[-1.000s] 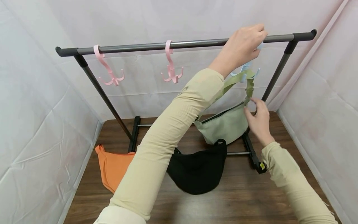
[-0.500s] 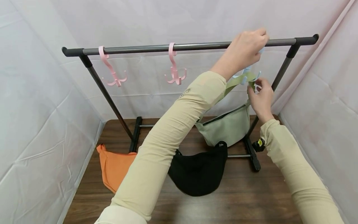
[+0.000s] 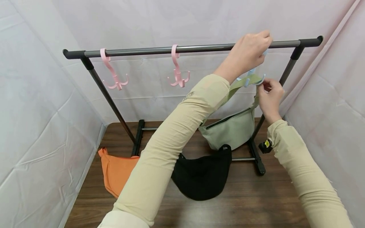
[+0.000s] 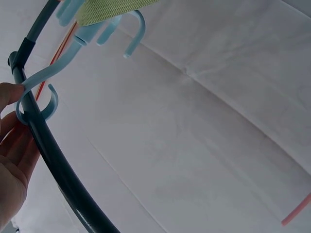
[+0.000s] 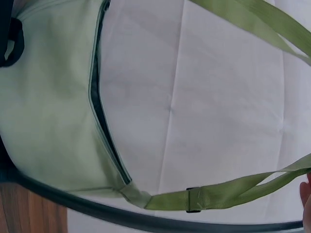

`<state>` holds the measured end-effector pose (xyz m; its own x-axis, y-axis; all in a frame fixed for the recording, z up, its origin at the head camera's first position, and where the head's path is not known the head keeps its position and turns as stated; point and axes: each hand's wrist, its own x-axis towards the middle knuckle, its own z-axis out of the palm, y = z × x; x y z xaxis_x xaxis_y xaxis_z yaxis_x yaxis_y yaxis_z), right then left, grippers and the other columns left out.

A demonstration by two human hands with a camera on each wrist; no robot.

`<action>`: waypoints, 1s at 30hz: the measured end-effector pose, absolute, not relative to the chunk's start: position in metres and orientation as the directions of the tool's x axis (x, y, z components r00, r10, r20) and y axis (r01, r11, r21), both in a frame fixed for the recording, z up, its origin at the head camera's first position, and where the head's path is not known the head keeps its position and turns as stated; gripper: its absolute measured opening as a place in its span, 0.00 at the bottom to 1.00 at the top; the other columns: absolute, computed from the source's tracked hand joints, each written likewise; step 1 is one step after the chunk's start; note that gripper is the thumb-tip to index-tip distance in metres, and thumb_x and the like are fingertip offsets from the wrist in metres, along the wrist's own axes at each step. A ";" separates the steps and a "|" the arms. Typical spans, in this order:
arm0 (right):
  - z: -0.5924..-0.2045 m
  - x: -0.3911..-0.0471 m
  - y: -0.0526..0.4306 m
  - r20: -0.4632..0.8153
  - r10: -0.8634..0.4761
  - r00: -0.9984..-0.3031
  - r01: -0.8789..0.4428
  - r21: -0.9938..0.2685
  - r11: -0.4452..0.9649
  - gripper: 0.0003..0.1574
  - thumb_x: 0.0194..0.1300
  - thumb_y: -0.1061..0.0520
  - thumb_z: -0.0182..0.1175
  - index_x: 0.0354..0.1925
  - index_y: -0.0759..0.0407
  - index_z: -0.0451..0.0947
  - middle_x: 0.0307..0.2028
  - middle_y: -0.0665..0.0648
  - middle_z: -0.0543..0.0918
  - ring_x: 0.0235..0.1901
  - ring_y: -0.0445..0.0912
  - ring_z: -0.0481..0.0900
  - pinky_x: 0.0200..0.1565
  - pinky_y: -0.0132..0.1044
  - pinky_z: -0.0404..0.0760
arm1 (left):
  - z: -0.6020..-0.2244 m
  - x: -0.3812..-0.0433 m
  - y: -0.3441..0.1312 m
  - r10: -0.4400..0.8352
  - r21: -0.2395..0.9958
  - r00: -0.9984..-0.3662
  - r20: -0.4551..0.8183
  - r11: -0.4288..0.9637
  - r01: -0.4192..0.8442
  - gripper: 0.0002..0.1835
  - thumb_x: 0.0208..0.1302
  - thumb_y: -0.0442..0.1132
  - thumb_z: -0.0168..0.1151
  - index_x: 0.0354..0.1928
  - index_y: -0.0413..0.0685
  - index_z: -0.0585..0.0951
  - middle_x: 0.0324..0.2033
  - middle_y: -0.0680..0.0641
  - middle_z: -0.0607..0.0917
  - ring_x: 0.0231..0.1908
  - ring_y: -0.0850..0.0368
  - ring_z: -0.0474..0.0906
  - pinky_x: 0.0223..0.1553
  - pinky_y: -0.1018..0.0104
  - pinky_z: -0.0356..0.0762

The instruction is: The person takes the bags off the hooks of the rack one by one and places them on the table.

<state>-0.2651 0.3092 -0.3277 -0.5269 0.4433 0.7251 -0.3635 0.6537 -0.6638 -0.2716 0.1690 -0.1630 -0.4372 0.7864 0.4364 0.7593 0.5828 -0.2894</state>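
My left hand point(image 3: 251, 47) reaches across to the right part of the rail and grips the top of a light blue multi-prong hook point(image 4: 48, 72). In the left wrist view, thumb and fingers lie about the hook where it goes over the rail. A sage green crossbody bag point(image 3: 232, 131) hangs below, its green webbing strap point(image 3: 251, 79) looped over the hook's prongs. Pinching the strap beside the right prong is my right hand point(image 3: 271, 98). Only its fingertips show at the edge of the right wrist view. The bag's dark zip faces up.
Two pink hooks point(image 3: 114, 74) hang further left on the metal rail point(image 3: 137, 50) of a standing rack. On the brown wooden surface point(image 3: 228, 205) lie a black bag point(image 3: 202, 177) and an orange bag point(image 3: 118, 172), the latter partly behind the left sleeve. White cloth walls surround the rack.
My right hand has risen from the end of the green bag to its strap near the hook, then shifted slightly right. My left hand stays on the blue hook.
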 end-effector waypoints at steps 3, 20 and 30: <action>-0.320 -0.264 0.313 0.780 0.397 -0.483 -0.412 -0.603 0.683 0.10 0.57 0.66 0.53 0.31 0.71 0.80 0.28 0.60 0.80 0.29 0.27 0.71 0.35 0.19 0.74 | -0.163 -0.272 0.169 0.782 -0.284 -0.437 0.444 0.585 0.759 0.19 0.61 0.29 0.38 0.48 0.47 0.76 0.42 0.52 0.74 0.29 0.62 0.61 0.31 0.74 0.61; -0.263 -0.258 0.320 0.912 0.165 -0.376 -0.516 -0.354 0.779 0.12 0.58 0.67 0.51 0.32 0.71 0.82 0.29 0.63 0.80 0.31 0.29 0.72 0.36 0.18 0.72 | -0.164 -0.275 0.167 0.779 -0.231 -0.449 0.438 0.580 0.781 0.17 0.62 0.32 0.42 0.50 0.47 0.75 0.48 0.52 0.74 0.37 0.61 0.71 0.42 0.73 0.71; -0.248 -0.248 0.312 0.925 0.194 -0.326 -0.542 -0.351 0.764 0.12 0.56 0.69 0.52 0.31 0.70 0.83 0.30 0.29 0.70 0.31 0.28 0.72 0.32 0.16 0.71 | -0.165 -0.275 0.170 0.772 -0.210 -0.453 0.445 0.583 0.785 0.17 0.63 0.32 0.42 0.50 0.48 0.76 0.50 0.53 0.74 0.38 0.61 0.73 0.41 0.74 0.72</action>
<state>-0.2481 0.3125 -0.2484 -0.3260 0.1937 0.9253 -0.5421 0.7636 -0.3509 -0.2750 0.1699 -0.1652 -0.4535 0.7720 0.4454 0.7852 0.5825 -0.2102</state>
